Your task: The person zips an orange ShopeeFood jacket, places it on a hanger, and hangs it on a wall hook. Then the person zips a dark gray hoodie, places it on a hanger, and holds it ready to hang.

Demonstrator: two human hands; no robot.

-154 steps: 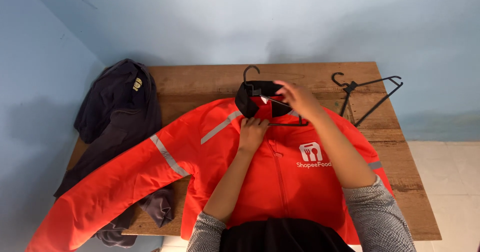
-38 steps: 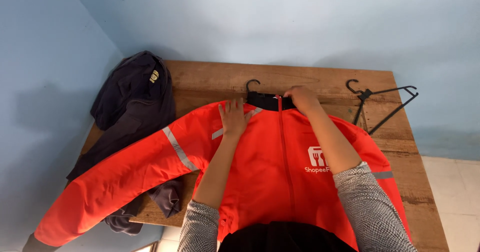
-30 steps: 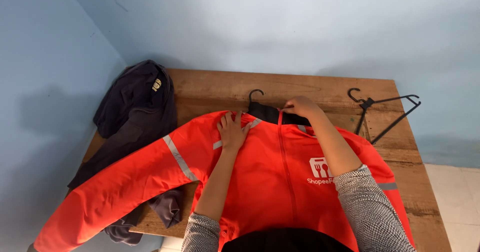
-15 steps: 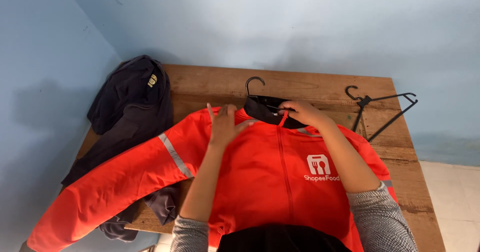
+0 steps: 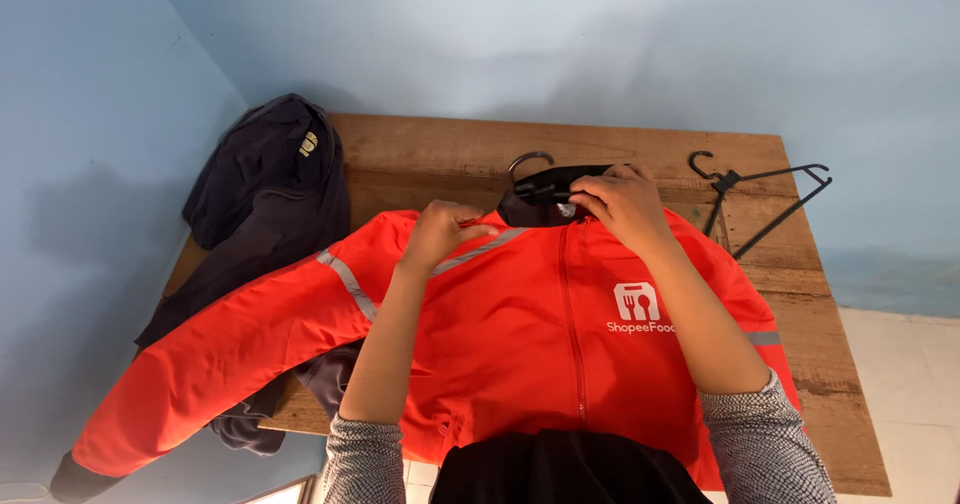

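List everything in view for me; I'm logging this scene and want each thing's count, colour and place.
jacket: one, orange-red with grey reflective strips and a black collar, zipped, spread across the table, one sleeve hanging off the near left edge
hanger in jacket: one, black, only its hook shows above the collar
spare hanger: one, black, far right of the table
dark garment: one, navy, heaped at the table's left end, partly under the jacket
table: one, brown wood, against the wall
wall: pale blue, behind and to the left
left hand: pinching the jacket's shoulder
right hand: gripping the collar
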